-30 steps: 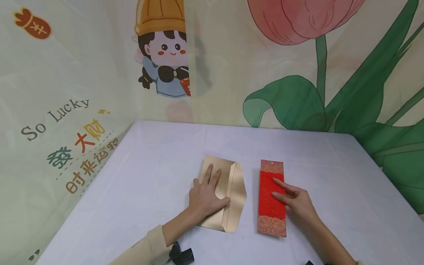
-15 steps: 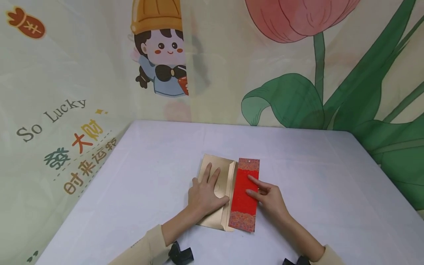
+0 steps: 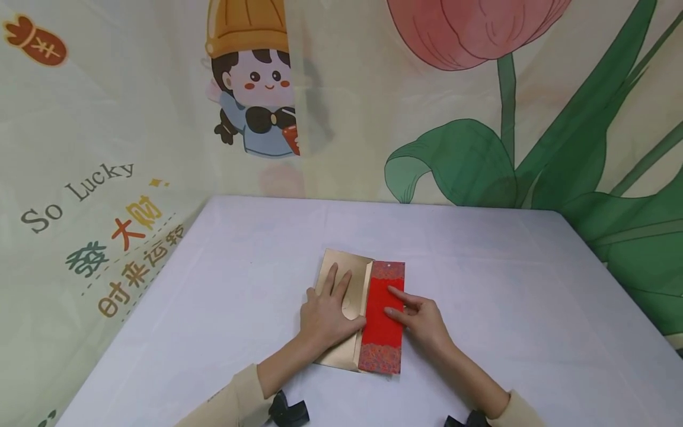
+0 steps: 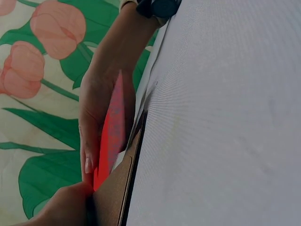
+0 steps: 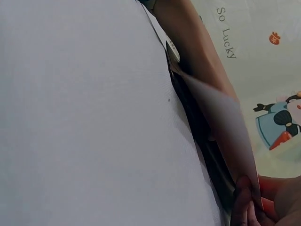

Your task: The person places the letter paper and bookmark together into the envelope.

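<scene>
A gold paper envelope [image 3: 337, 354] lies on the table, its flap side to the right. My left hand [image 3: 326, 317] rests on it with fingers spread, the thumb at the edge of its mouth. My right hand [image 3: 424, 323] pinches a long red card [image 3: 383, 323] with patterned ends and a small hole near the top. The card lies over the flap, its left edge along the envelope's mouth; whether it is inside I cannot tell. In the left wrist view the red card [image 4: 113, 134] stands tilted above the envelope [image 4: 115, 190]. The card's pale underside [image 5: 221, 117] shows in the right wrist view.
A white cloth covers the table [image 3: 256, 249]. Printed curtains [image 3: 347, 118] hang behind it and at the left. Black wrist mounts [image 3: 289, 410] sit at both cuffs, near the table's front.
My right hand has carried the red card left, from beside the envelope to over its flap and up to its mouth. The left hand stays on the envelope.
</scene>
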A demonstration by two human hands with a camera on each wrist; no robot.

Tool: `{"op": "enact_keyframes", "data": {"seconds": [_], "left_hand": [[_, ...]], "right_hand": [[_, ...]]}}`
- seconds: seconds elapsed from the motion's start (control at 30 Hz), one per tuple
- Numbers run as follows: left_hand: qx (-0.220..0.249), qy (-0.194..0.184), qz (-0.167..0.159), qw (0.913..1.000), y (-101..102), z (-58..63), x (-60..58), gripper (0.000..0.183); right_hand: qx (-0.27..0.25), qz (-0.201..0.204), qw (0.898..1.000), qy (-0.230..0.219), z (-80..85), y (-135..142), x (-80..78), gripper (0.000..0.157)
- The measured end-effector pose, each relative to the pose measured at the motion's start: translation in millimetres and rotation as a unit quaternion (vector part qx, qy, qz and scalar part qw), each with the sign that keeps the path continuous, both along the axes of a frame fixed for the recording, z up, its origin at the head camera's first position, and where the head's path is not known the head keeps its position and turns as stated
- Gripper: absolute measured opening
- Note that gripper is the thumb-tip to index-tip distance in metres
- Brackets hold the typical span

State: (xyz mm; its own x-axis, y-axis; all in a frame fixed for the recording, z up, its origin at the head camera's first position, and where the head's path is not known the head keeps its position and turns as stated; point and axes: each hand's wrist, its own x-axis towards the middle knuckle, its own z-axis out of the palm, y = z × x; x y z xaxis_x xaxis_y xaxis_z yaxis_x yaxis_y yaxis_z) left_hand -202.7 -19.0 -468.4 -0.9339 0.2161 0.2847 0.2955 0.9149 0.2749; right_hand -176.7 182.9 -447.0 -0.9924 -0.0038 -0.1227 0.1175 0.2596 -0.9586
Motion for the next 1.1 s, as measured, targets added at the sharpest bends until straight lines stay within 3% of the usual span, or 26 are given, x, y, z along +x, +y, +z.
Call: {"op": "enact_keyframes", "data": {"seconds": [0.23,0.37,0.53,0.7,0.97,1.1], "left_hand": [[-0.003,-0.002,0.001,1.0,0.6,0.7,1.2,0.085],[-0.011,-0.007,0.003,0.9999,0.0,1.9,2.4,0.085],[-0.014,-0.008,0.005,0.9998,0.0,3.4,2.8,0.084],[-0.007,-0.012,0.003,0.9999,0.4,2.8,3.2,0.084],[-0.002,-0.012,0.001,0.9999,-0.2,2.5,3.1,0.085],[0.0,-0.005,0.002,1.0,-0.4,3.0,2.3,0.084]], "right_hand": [[0.007,0.014,1.0,0.009,1.0,-7.0,-3.0,0.049],[0.065,0.047,0.996,0.038,-1.2,-10.0,-5.4,0.052],[0.163,0.119,0.976,0.079,-1.0,-7.3,-9.9,0.065],[0.207,0.17,0.959,0.09,2.9,3.6,-12.0,0.077],[0.196,0.17,0.96,0.102,1.9,8.3,-13.6,0.083],[0.215,0.152,0.957,0.121,-2.3,3.0,-13.1,0.085]]}}
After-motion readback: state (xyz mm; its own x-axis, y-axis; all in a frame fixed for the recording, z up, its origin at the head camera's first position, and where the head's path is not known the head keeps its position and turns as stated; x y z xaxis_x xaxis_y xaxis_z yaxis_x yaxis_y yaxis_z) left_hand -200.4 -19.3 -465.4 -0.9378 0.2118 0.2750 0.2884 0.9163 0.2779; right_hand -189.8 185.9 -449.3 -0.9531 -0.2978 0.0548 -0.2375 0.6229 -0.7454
